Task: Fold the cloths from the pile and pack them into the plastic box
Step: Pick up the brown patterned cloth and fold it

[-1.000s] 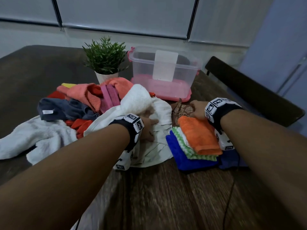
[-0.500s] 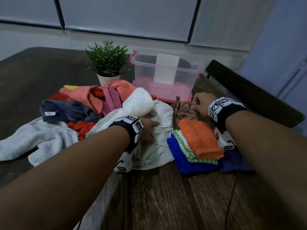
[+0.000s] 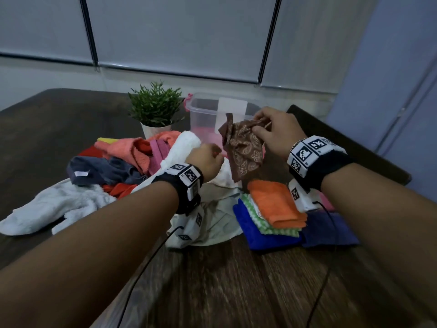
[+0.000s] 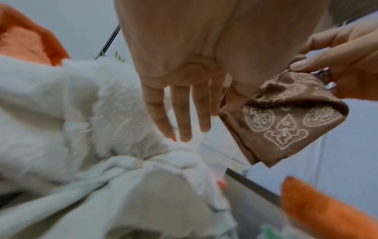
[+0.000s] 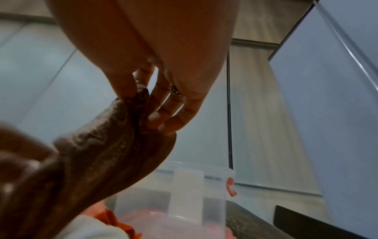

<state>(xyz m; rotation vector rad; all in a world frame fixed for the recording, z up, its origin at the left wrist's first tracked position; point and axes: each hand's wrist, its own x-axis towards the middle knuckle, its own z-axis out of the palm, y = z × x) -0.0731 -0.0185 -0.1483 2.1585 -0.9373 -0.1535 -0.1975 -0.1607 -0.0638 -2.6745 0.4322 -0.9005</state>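
Pinching the brown patterned cloth (image 3: 243, 147) in the air near the plastic box (image 3: 205, 114), the right hand (image 3: 275, 133) is holding it; the left hand (image 3: 205, 159) is hovering left of it, fingers straight and loosely spread.

No readable words, brands or numbers show anywhere: the wrist bands (image 3: 312, 155) carry only black-and-white square code markers, the label (image 3: 232, 109) on the box (image 3: 203, 114) is blank, and the tag (image 3: 79, 174) on the grey cloth (image 3: 104, 170) is too small to read.
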